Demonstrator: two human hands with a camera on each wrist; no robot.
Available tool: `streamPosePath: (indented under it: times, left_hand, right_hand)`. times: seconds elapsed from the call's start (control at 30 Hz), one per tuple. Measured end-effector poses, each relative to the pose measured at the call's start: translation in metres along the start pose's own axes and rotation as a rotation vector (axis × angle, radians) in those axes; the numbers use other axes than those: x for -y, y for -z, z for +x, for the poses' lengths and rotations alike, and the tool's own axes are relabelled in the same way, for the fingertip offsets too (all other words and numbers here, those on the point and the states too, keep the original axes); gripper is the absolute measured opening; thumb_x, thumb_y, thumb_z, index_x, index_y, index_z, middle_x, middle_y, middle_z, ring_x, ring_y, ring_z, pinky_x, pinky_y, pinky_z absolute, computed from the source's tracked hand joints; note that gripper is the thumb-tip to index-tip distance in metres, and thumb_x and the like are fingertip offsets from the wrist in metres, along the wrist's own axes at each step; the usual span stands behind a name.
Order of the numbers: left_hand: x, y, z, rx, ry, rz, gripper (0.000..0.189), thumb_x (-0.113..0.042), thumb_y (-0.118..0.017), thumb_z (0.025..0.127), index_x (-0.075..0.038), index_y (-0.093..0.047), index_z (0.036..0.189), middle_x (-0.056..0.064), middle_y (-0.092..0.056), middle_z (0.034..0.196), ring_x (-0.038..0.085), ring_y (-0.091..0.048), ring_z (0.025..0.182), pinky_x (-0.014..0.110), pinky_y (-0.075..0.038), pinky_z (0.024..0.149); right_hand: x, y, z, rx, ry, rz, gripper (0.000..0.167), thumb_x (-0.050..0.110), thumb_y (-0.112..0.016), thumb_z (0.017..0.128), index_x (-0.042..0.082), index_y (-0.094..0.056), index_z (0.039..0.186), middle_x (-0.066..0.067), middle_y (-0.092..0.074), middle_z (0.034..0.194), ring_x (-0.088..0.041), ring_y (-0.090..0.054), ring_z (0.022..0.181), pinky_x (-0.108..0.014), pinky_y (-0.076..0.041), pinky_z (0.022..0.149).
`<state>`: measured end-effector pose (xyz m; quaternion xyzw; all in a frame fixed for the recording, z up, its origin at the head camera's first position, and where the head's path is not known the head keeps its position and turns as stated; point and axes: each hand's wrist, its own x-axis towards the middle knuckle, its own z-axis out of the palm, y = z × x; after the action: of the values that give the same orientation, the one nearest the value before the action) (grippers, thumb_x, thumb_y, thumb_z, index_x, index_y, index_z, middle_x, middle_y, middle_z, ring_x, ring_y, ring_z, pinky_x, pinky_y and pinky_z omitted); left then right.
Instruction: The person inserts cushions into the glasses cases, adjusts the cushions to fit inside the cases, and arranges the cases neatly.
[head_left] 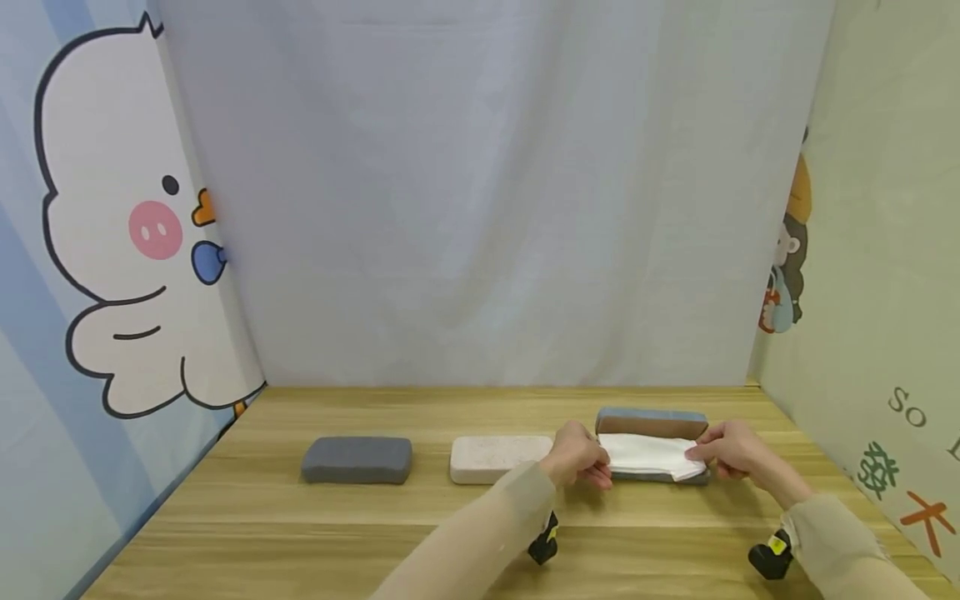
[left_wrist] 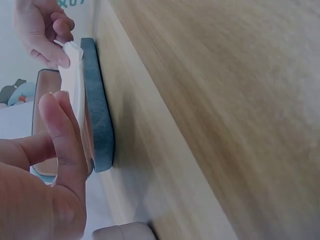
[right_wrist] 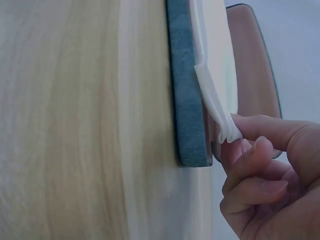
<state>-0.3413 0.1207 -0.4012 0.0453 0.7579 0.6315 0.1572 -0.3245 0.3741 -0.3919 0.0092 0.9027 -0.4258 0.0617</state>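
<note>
A blue-grey glasses case [head_left: 660,478] lies open at the right of the table, its brown-lined lid [head_left: 652,425] raised at the back. Over its lower half stretches a folded white cloth [head_left: 645,454]. My right hand [head_left: 738,454] pinches the cloth's right end between thumb and forefinger; the right wrist view shows the folded edge of the cloth [right_wrist: 216,92] bunched at those fingertips. At the opposite end, my left hand [head_left: 579,457] holds the cloth with thumb and fingers. In the left wrist view the fingers [left_wrist: 62,132] partly hide that end.
To the left of the open case sits a closed cream glasses case [head_left: 498,458], close to my left hand. A closed dark grey glasses case [head_left: 357,460] lies farther left. The wooden table [head_left: 337,542] ends at a pale curtain [head_left: 480,208], with printed cloth walls at both sides.
</note>
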Motion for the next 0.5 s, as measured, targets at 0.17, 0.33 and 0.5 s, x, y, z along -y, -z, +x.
streamPosePath:
  times: [0.17,0.33,0.5]
  left_hand:
    - [0.001,-0.004,0.004,-0.036,0.008,0.032,0.018,0.013,-0.059,0.083,0.005,-0.06,0.066,0.027,-0.067,0.065,0.015,-0.052,0.033,0.031,-0.056,0.043]
    - [0.003,-0.007,0.007,-0.057,0.005,0.075,0.019,0.014,-0.058,0.081,0.005,-0.06,0.064,0.025,-0.068,0.063,0.014,-0.05,0.031,0.027,-0.053,0.038]
    - [0.007,-0.01,0.009,-0.068,-0.028,0.124,0.022,0.015,-0.056,0.077,0.005,-0.059,0.058,0.011,-0.057,0.045,0.012,-0.047,0.029,0.02,-0.043,0.03]
  right_hand:
    - [-0.007,-0.004,0.004,-0.041,-0.003,0.025,0.028,0.014,-0.072,0.085,-0.009,-0.065,0.099,0.004,-0.053,0.051,-0.005,-0.042,0.038,-0.02,-0.034,0.039]
    - [-0.012,-0.005,0.007,-0.07,0.001,0.018,0.028,0.013,-0.072,0.083,-0.01,-0.065,0.099,0.004,-0.055,0.052,-0.005,-0.045,0.038,-0.02,-0.035,0.039]
    - [-0.013,-0.006,0.007,-0.099,0.009,-0.041,0.024,0.012,-0.073,0.082,-0.008,-0.066,0.092,0.005,-0.051,0.05,-0.004,-0.045,0.038,-0.019,-0.036,0.04]
